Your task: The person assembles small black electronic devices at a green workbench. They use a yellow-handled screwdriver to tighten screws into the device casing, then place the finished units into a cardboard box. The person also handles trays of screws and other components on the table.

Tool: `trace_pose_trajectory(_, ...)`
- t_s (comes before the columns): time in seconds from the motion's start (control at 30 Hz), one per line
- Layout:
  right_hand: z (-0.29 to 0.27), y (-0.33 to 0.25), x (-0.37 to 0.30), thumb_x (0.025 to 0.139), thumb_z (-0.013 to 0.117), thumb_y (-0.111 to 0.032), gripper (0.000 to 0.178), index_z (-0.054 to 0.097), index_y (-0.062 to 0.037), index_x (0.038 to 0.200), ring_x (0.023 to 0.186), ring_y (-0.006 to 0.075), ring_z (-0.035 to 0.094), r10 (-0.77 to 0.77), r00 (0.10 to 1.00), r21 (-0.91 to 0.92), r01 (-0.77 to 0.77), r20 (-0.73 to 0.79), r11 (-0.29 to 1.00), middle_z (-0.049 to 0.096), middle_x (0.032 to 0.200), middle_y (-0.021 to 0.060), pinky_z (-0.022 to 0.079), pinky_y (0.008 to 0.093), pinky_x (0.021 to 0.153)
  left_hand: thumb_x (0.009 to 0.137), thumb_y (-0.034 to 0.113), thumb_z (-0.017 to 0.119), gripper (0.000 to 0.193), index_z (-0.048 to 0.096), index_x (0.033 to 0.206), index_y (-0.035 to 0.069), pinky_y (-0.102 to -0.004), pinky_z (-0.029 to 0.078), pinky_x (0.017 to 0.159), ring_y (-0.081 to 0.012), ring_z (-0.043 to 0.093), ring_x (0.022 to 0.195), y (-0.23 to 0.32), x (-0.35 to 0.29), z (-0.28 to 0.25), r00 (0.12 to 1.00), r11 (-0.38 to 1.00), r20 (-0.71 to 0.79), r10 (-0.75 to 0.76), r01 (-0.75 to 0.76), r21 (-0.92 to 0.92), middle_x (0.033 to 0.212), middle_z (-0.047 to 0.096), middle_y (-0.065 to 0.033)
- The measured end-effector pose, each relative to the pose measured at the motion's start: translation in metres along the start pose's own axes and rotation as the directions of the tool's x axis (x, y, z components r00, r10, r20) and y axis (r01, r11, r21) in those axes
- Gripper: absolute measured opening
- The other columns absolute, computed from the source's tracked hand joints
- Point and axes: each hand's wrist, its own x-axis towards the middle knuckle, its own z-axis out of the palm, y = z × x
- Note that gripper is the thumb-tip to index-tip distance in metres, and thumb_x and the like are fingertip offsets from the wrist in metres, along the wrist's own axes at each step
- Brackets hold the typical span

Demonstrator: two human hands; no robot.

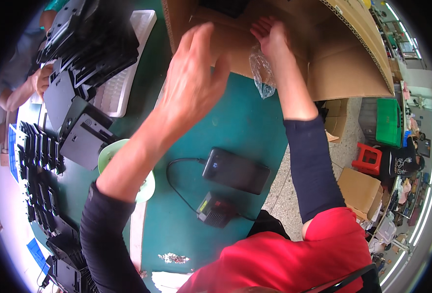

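Observation:
My left hand (194, 73) is raised over the green table in front of the cardboard box (343, 73), thumb apart from the fingers and nothing seen in it. At the box's mouth, my right hand (273, 39) has its fingers loosely spread. A crumpled clear plastic bag (262, 75) lies beside the right wrist, across the box's lower edge; whether the hand touches it I cannot tell. Nearer me on the table rest a black power bank (237, 171) and a small black boxy device (215, 211), with a cable (169, 176) running between them.
Stacked black plastic panels (94, 49) and a white tray (135, 63) stand at the left. A pale green bowl (147, 188) is partly behind my left forearm. Another person's hand (41, 80) is at the far left. A red stool (367, 158) and green crate (388, 122) stand right.

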Motion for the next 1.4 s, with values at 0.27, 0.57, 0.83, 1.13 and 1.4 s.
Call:
trace_pose_trajectory(0.27, 0.005, 0.044, 0.115, 0.096, 0.047, -0.032, 0.048, 0.05, 0.0063, 0.125, 0.102, 0.0343, 0.06, 0.134, 0.92, 0.025, -0.154, 0.369, 0.988, 0.058, 0.117, 0.0218, 0.051, 0.0482, 0.09, 0.084, 0.029, 0.063, 0.066, 0.04, 0.133, -0.008, -0.0506, 0.042, 0.096, -0.0462, 0.05, 0.11, -0.071, 0.125, 0.093, 0.935, 0.891, -0.21, 0.286, -0.178, 0.417, 0.126, 0.049, -0.0317)
trace_pose_trajectory(0.57, 0.02, 0.016, 0.113, 0.099, 0.046, -0.04, 0.046, 0.052, -0.0007, 0.122, 0.088, 0.0327, 0.059, 0.277, 0.892, -0.118, -0.251, 0.356, 0.961, 0.058, 0.11, 0.0182, 0.053, 0.0525, 0.081, 0.088, 0.037, 0.061, 0.047, 0.057, 0.112, -0.003, -0.0567, 0.044, 0.092, -0.046, 0.052, 0.106, -0.093, 0.143, 0.095, 0.981, 0.828, -0.194, 0.012, 0.099, 0.552, 0.113, 0.055, -0.0291)
trace_pose_trajectory(0.83, 0.023, 0.033, 0.14, 0.099, 0.049, -0.04, 0.047, 0.046, -0.0058, 0.13, 0.087, 0.0311, 0.059, 0.206, 0.923, -0.262, -0.121, 0.324, 0.957, 0.056, 0.117, 0.0147, 0.053, 0.0534, 0.078, 0.09, 0.018, 0.055, 0.035, 0.056, 0.117, -0.004, -0.0515, 0.044, 0.094, -0.0434, 0.051, 0.113, -0.095, 0.107, 0.114, 0.925, 0.77, -0.322, 0.201, 0.054, 0.636, 0.116, 0.054, -0.0303)
trace_pose_trajectory(1.13, 0.014, 0.043, 0.156, 0.096, 0.059, -0.028, 0.049, 0.046, -0.0043, 0.136, 0.092, 0.0298, 0.062, 0.09, 0.895, -0.247, 0.022, 0.436, 0.969, 0.053, 0.13, 0.0174, 0.059, 0.0454, 0.07, 0.089, 0.014, 0.051, 0.033, 0.055, 0.119, -0.001, -0.0458, 0.046, 0.09, -0.0336, 0.056, 0.108, -0.165, 0.079, 0.146, 0.813, 0.733, -0.114, -0.571, 0.567, 0.376, 0.116, 0.056, -0.022)
trace_pose_trajectory(1.4, 0.018, 0.039, 0.146, 0.094, 0.06, -0.026, 0.039, 0.055, -0.0034, 0.126, 0.083, 0.0267, 0.061, 0.161, 0.896, -0.276, -0.045, 0.414, 0.96, 0.057, 0.111, 0.0163, 0.06, 0.0427, 0.07, 0.087, 0.017, 0.055, 0.033, 0.059, 0.114, -0.001, -0.0461, 0.047, 0.089, -0.0354, 0.058, 0.103, -0.159, 0.086, 0.147, 0.798, 0.743, -0.113, -0.593, 0.595, 0.307, 0.11, 0.059, -0.0224)
